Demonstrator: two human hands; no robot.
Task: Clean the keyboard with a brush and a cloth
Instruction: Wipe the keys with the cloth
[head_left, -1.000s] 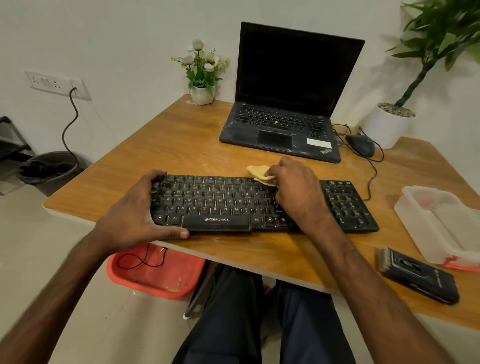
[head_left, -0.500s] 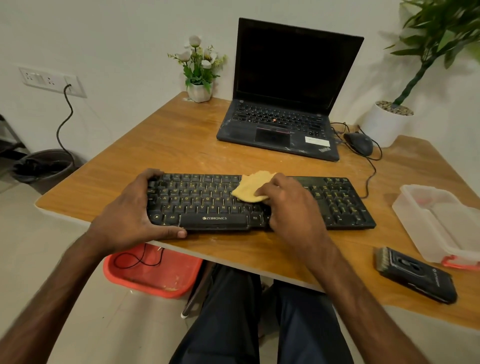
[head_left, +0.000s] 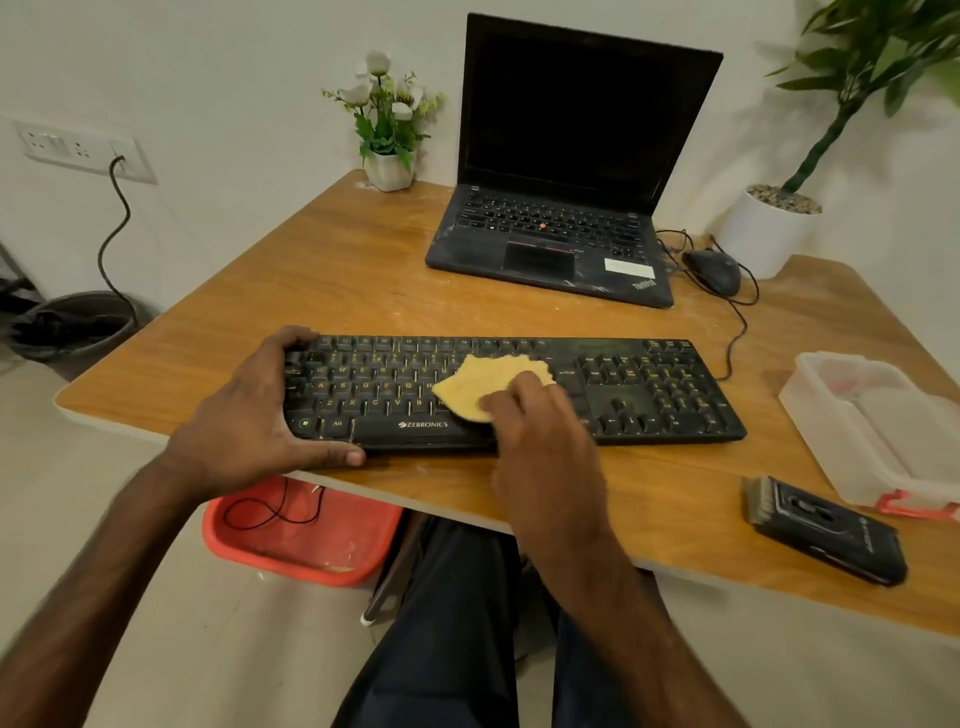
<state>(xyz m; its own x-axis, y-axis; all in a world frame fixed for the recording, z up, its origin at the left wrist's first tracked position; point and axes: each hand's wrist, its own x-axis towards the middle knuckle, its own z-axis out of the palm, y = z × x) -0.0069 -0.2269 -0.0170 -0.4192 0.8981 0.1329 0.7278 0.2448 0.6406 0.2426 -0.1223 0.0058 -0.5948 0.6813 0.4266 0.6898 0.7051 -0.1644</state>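
A black keyboard (head_left: 649, 389) lies along the near edge of the wooden table (head_left: 332, 280). My left hand (head_left: 249, 415) grips its left end, thumb under the front edge. My right hand (head_left: 535, 421) presses a yellow cloth (head_left: 483, 382) flat on the keys just right of the middle, near the space bar. A black brush (head_left: 826, 525) with pale bristles lies on the table at the near right, apart from both hands.
An open black laptop (head_left: 561, 208) stands behind the keyboard, a wired mouse (head_left: 714, 270) to its right. A small flower pot (head_left: 387, 166) and a white plant pot (head_left: 769, 228) sit at the back. A clear plastic box (head_left: 872, 431) is at right. A red basin (head_left: 301, 535) lies on the floor.
My right hand has slid the cloth from the keyboard's far edge toward me and leftward onto the middle keys. The left hand keeps its grip on the left end.
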